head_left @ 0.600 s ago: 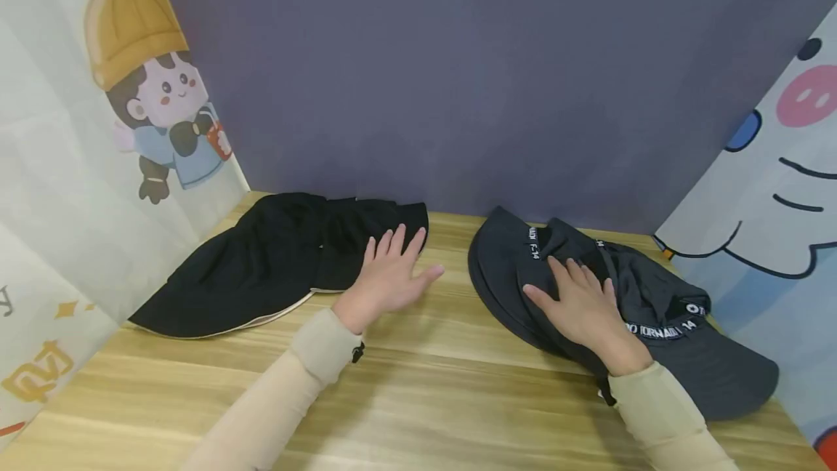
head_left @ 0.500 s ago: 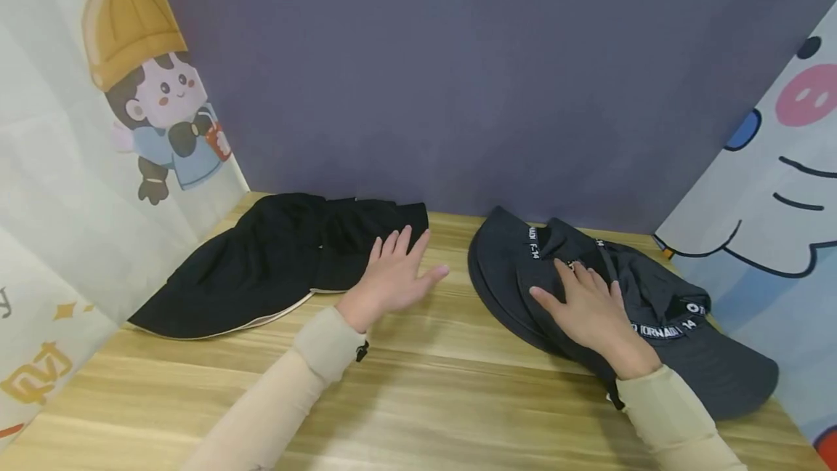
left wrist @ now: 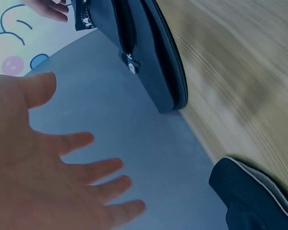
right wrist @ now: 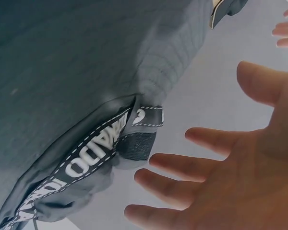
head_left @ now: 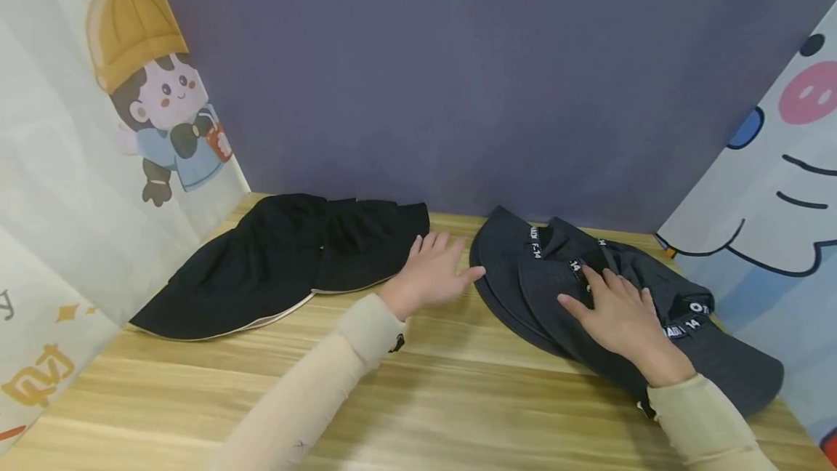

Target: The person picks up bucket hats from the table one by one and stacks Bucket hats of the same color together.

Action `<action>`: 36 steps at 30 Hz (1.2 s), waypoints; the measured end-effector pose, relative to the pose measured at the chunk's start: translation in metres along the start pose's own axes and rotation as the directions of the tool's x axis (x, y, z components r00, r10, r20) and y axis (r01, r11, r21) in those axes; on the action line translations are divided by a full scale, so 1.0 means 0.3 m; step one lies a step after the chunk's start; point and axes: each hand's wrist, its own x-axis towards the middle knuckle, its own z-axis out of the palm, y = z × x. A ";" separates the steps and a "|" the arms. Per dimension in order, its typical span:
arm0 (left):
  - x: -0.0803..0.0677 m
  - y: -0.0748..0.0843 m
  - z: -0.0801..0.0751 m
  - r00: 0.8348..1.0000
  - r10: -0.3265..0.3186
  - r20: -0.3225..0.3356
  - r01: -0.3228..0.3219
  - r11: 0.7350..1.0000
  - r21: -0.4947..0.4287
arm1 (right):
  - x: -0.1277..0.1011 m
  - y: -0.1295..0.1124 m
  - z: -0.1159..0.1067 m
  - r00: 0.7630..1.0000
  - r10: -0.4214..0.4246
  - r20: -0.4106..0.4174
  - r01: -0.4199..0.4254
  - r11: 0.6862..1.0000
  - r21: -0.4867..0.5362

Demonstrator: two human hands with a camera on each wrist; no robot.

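Head view, left wall: pale curtain [head_left: 59, 187] printed with a cartoon child in a yellow knit cap.
Black hat [head_left: 281, 260]: lies flat on the far left of the worktop [head_left: 418, 398], a pale edge showing along its near rim; its right tip also shows at the lower right of the left wrist view [left wrist: 252, 199].
Left hand [head_left: 431, 273]: over bare wood between the two hats, just right of the black hat's right edge, fingertips reaching toward the dark grey hat's left rim. Contact with either hat cannot be told.
Left grip: fingers straight and fanned apart, holding nothing; the left wrist view shows the palm [left wrist: 43, 167] with fingers spread.
Back wall [head_left: 458, 78]: plain dark grey-purple cloth.
Dark grey hat [head_left: 523, 275]: on the far right of the worktop, crumpled, with a black band of white lettering; the brim juts toward the near right corner. The lettered band is plain in the right wrist view [right wrist: 86, 158].
Right hand [head_left: 621, 315]: lies on the crown of the dark grey hat, beside the lettered band.
Right grip: fingers extended and slightly spread, flat on the cloth, pinching nothing.
Right wall: pale curtain [head_left: 771, 187] with a cartoon animal, pink cheek and blue ear.
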 end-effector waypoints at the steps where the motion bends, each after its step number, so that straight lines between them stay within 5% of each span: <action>1: 0.010 0.007 0.003 1.000 0.014 -0.005 -0.014 1.000 0.006 | -0.001 0.003 -0.003 1.000 0.007 0.003 -0.007 1.000 0.002; 22: 0.117 0.100 0.095 0.982 0.188 0.029 -0.187 0.982 -0.033 | 0.006 0.208 -0.056 0.992 0.125 0.022 -0.125 0.992 -0.014; 32: 0.145 0.156 0.129 0.976 0.201 0.079 -0.196 0.978 -0.071 | -0.002 0.314 -0.066 0.984 0.166 0.067 -0.167 0.986 0.007; 36: 0.153 0.161 0.154 0.979 0.170 0.109 -0.164 0.985 -0.060 | -0.008 0.333 -0.063 0.966 0.212 0.146 -0.218 0.976 0.024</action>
